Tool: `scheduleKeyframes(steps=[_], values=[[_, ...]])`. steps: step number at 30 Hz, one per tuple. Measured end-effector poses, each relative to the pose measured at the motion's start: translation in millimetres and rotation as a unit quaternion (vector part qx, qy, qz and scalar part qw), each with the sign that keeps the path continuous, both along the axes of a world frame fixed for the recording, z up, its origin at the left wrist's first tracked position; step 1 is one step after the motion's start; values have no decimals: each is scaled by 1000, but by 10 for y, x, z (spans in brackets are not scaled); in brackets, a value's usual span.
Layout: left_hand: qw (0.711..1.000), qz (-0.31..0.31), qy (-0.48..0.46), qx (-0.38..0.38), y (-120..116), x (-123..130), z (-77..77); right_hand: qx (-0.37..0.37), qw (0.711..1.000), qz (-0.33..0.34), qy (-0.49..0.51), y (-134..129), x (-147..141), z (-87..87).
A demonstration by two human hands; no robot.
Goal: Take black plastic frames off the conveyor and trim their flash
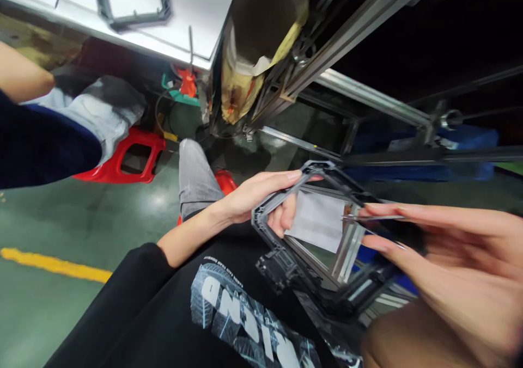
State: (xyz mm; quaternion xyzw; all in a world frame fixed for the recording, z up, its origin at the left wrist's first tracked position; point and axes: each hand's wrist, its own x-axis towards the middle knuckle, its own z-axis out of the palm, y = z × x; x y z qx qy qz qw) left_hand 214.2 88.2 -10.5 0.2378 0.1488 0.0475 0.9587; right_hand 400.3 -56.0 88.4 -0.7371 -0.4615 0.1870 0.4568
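A dark grey plastic frame (281, 253) with cut corners is held tilted above my lap. My left hand (272, 196) grips its upper left edge, with the thumb along the top and the fingers curled through the opening. Between the thumb and finger of my right hand (457, 248) are thin metal tweezers (378, 217), their tips pointing left over the frame's opening. The right part of the frame lies partly behind the right hand, and whether that hand touches it is unclear.
At the upper left is a white table (196, 8) bearing a similar frame (141, 18). Another person's arm (24, 74) is near a red stool (143, 155). Metal rails (376, 98) run across the right, beside a yellowish bag (241, 85).
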Motion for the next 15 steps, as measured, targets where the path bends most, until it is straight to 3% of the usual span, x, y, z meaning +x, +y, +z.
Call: scheduleKeyframes(steps=[3, 6, 8, 15], values=[[998, 8, 63, -14, -26, -8, 6, 2, 998, 55, 5, 37, 3, -83], [990, 61, 116, 42, -50, 9, -16, 11, 999, 18, 33, 43, 205, -164], [986, 65, 124, 96, -63, 38, -2, 19, 999, 12, 28, 25, 345, -184], [959, 80, 226, 149, -145, 98, 255, 35, 997, 32, 63, -21, 372, -147]])
